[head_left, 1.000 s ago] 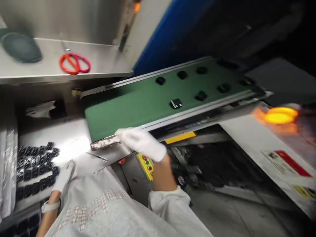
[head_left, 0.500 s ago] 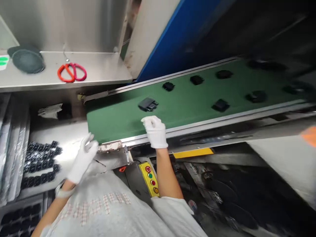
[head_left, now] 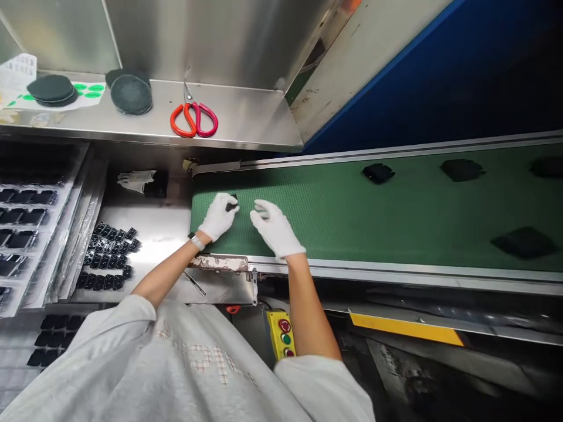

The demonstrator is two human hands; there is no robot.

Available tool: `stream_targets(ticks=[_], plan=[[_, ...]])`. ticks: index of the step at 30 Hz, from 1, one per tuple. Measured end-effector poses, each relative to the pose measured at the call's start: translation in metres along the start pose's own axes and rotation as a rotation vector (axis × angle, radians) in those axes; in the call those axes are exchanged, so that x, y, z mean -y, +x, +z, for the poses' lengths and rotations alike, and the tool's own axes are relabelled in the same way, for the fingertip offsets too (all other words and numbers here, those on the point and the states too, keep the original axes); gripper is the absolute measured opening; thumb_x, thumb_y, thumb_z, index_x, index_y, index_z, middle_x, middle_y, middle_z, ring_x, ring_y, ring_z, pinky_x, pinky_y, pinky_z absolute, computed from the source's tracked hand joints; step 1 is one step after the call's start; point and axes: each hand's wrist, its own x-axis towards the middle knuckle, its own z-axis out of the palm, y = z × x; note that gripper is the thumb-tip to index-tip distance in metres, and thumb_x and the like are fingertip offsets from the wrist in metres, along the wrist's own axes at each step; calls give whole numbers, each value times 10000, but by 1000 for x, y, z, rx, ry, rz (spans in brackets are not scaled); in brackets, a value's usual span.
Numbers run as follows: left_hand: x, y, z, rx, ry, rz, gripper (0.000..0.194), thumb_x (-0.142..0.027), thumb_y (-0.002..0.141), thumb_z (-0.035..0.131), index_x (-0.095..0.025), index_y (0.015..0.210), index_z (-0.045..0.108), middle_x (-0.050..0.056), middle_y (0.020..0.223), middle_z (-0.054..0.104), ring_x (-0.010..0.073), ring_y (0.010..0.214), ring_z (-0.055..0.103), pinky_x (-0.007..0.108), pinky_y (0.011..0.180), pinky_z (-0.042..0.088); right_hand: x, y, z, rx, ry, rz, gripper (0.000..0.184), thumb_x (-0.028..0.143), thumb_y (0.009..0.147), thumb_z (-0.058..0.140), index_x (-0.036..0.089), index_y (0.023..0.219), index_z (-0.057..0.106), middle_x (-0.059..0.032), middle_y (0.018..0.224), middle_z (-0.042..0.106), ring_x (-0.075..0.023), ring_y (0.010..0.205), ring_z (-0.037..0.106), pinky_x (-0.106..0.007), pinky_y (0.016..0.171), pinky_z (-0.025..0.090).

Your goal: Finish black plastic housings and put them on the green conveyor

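Observation:
Above the near end of the green conveyor belt [head_left: 334,217], my white-gloved left hand [head_left: 219,217] grips a small black plastic part [head_left: 232,203] between thumb and fingers. Much of that part is hidden by the glove. Just to its right is my gloved right hand [head_left: 276,228], its fingers curved and apart with nothing visible between them. Farther right on the belt lie more parts, among them a black part [head_left: 378,173] near the far rail and another black part [head_left: 524,242] near the front rail.
Rows of small black parts [head_left: 108,252] lie on the metal table left of the belt, beside stacked clear trays [head_left: 57,246]. Red-handled scissors [head_left: 193,120] and dark round pads [head_left: 131,94] rest on the shelf. A yellow button box [head_left: 281,334] sits below the belt.
My left hand has moved from the belt's corner onto the belt and now holds a black part. My right hand's fingers have spread. The view has swung left.

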Motion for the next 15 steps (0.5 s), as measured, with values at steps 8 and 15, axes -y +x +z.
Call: stream_targets(ticks=[8,15], plan=[[-30,-106,-80,59,-186,453,622,-122,886,547,-313,1447,358,95,1244,590,192,1026,649,393,887,577,50,-106,26,-146,399,-404,288,183,837,664,227,1118,612,-47,1120,658,-170,1051,641,-337,959,543],[-40,-148,-96,-260,-331,401,854,-211,887,664,-329,1567,161,107,1279,519,141,1035,629,280,864,582,84,-145,59,-416,299,-485,255,199,861,679,250,1101,614,-51,1052,644,-186,978,637,-336,877,563]])
